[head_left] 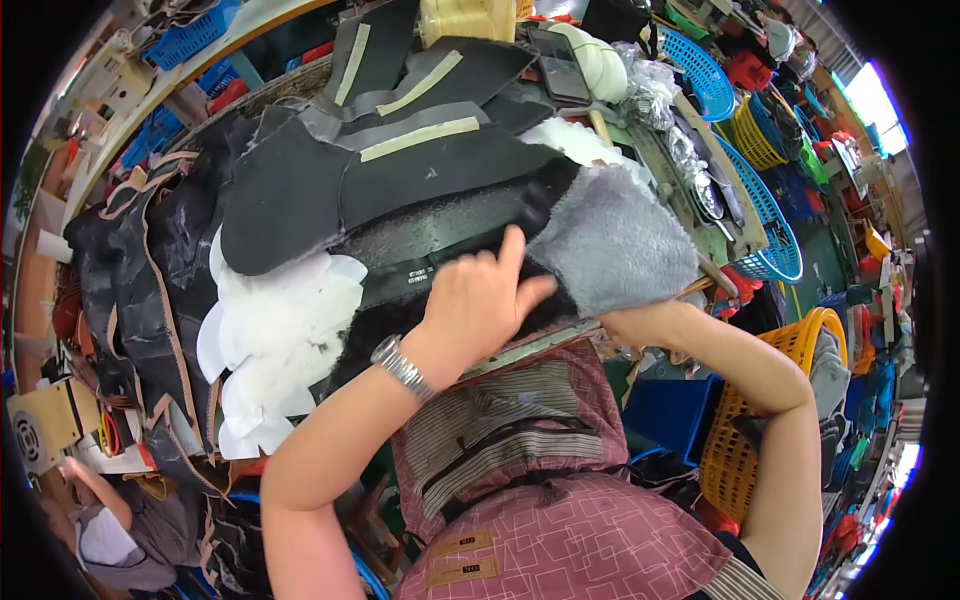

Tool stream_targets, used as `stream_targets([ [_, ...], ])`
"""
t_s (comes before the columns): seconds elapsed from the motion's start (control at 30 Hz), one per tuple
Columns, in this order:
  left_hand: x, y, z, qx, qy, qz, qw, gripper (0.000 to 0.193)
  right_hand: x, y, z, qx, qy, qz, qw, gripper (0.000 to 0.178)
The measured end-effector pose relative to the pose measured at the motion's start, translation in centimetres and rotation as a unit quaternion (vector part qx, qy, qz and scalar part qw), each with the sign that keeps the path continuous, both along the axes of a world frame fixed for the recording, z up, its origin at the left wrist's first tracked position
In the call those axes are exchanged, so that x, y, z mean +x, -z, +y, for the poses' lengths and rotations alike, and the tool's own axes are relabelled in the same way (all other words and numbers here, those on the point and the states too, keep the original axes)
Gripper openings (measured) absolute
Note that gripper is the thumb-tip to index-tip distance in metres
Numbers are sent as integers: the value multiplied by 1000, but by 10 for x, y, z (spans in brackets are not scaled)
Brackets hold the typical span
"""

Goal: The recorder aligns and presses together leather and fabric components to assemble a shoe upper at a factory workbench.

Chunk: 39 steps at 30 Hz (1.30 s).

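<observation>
My left hand point(472, 302), with a metal watch point(400, 366) on its wrist, rests on a black shoe-upper-like piece point(440, 235) with a shiny dark strip. Its index finger and thumb are stretched apart; the other fingers bend under, and I see nothing held. A grey fuzzy lining piece point(615, 240) spreads to the right, joined to or lying against the black piece; which, I cannot tell. My right hand point(635, 326) is at the lower edge of this grey piece, its fingers hidden beneath or behind it.
Black cut pieces point(285, 200) with pale tape strips lie behind, near a phone point(560, 68). White scalloped sheets point(285, 330) and draped dark leather point(165, 260) are at left. Blue baskets point(765, 235) and a yellow basket point(735, 450) stand at right. Another person point(130, 530) is at lower left.
</observation>
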State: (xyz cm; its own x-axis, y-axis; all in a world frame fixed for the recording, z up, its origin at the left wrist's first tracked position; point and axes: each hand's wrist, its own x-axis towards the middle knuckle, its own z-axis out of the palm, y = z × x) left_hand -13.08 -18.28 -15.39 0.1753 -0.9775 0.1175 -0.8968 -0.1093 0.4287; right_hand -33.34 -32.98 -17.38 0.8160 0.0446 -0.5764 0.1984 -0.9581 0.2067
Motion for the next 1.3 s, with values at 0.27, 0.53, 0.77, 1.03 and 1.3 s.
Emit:
stream_targets([
  [0.27, 29, 42, -59, -85, -135, 89, 983, 31, 9, 5, 15, 101, 30, -170, 980, 49],
  [0.53, 34, 42, -66, -257, 6, -312, 915, 11, 13, -4, 8, 8, -215, -233, 948, 48],
  [0.77, 7, 53, -63, -168, 33, -351, 920, 5, 0, -8, 5, -37, -188, -306, 933, 43],
  [1.03, -22, 43, -49, -131, 29, -149, 980, 50, -22, -8, -12, 69, -55, -310, 947, 46],
  [1.3, -26, 49, -47, -131, 117, -103, 979, 36, -19, -25, -26, 218, 153, -38, 963, 48],
])
